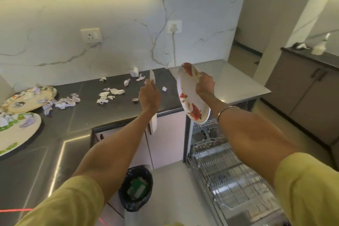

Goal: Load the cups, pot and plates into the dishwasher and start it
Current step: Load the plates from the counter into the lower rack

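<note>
Nearest, two forearms in rolled yellow sleeves reach forward and up over the floor. Below the right arm, the open dishwasher's pulled-out wire rack [229, 176] extends toward the camera, and a black-lined waste bin [135, 188] stands on the floor between the arms.

The right hand [205, 86], a thin bangle on its wrist, curls its fingers over the upper right rim of a white oval plate with red flowers [191, 95]. That plate is held in the air above the far end of the rack, tipped almost on edge, its long axis running from upper left to lower right and its printed face turned toward the camera.

The left hand [149, 95], seen from the back, grips a second white plate [153, 101] that shows edge-on, its long axis close to vertical, with one end above the fingers and the other below the wrist.

Farther off, the dark countertop [88, 115] carries scattered crumpled paper scraps [110, 94] and, at left, two patterned plates [20, 115] with more scraps on them.
</note>
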A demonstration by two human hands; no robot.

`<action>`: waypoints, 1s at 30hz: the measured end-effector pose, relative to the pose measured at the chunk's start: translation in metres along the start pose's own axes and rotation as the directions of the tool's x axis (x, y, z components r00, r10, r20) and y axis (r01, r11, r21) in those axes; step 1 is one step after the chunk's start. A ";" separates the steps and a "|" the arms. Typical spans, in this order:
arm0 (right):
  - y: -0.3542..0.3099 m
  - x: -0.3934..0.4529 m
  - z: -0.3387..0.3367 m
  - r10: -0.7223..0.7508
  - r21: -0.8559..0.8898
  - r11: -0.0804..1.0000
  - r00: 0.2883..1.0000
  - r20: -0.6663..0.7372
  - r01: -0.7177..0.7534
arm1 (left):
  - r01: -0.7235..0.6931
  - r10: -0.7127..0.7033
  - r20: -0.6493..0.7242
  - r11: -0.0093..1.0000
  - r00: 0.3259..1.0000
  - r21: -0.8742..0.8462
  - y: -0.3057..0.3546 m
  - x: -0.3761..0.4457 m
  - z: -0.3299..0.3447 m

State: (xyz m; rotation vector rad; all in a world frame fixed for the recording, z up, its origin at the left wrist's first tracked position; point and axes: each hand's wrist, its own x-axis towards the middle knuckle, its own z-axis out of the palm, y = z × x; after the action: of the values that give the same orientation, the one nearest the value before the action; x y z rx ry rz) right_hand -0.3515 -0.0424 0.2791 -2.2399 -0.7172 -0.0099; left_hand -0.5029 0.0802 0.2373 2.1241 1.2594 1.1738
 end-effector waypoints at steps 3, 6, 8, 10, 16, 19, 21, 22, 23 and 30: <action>0.026 -0.015 -0.020 0.060 -0.032 0.998 0.997 -0.057 -0.062 | -0.063 0.063 0.088 0.998 0.994 0.007 0.015 -0.023 0.009; 0.054 -0.037 -0.041 0.136 -0.052 0.989 0.986 -0.092 -0.141 | -0.082 0.083 0.134 0.997 0.988 -0.015 0.029 -0.046 0.018; 0.072 -0.055 -0.051 0.179 -0.040 0.982 0.976 -0.122 -0.185 | -0.073 0.081 0.181 0.996 0.980 -0.052 0.036 -0.064 0.022; 0.090 -0.075 -0.063 0.230 -0.041 0.970 0.962 -0.146 -0.238 | -0.064 0.077 0.222 0.996 0.972 -0.066 0.044 -0.085 0.022; 0.158 -0.129 -0.097 0.364 -0.007 0.928 0.908 -0.210 -0.373 | -0.109 0.158 0.356 0.982 0.921 -0.153 0.068 -0.160 0.036; 0.191 -0.153 -0.116 0.431 -0.037 0.893 0.877 -0.212 -0.448 | -0.137 0.201 0.410 0.974 0.890 -0.181 0.077 -0.194 0.049; 0.210 -0.165 -0.129 0.460 -0.039 0.876 0.856 -0.236 -0.481 | -0.157 0.224 0.441 0.971 0.869 -0.182 0.086 -0.213 0.056; 0.222 -0.169 -0.135 0.478 -0.027 0.866 0.842 -0.249 -0.500 | -0.165 0.233 0.459 0.969 0.857 -0.184 0.090 -0.222 0.061; 0.234 -0.172 -0.141 0.491 -0.028 0.858 0.834 -0.250 -0.513 | -0.169 0.238 0.478 0.968 0.846 -0.185 0.095 -0.232 0.066; 0.301 -0.173 -0.186 0.533 0.032 0.840 0.812 -0.238 -0.542 | -0.153 0.194 0.553 0.981 0.810 -0.121 0.135 -0.289 0.103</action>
State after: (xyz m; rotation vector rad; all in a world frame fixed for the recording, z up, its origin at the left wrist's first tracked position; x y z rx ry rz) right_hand -0.3078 -0.4180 0.1688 -2.3516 0.0670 -0.0134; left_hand -0.4178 -0.2296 0.1400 2.3231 0.7515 0.5536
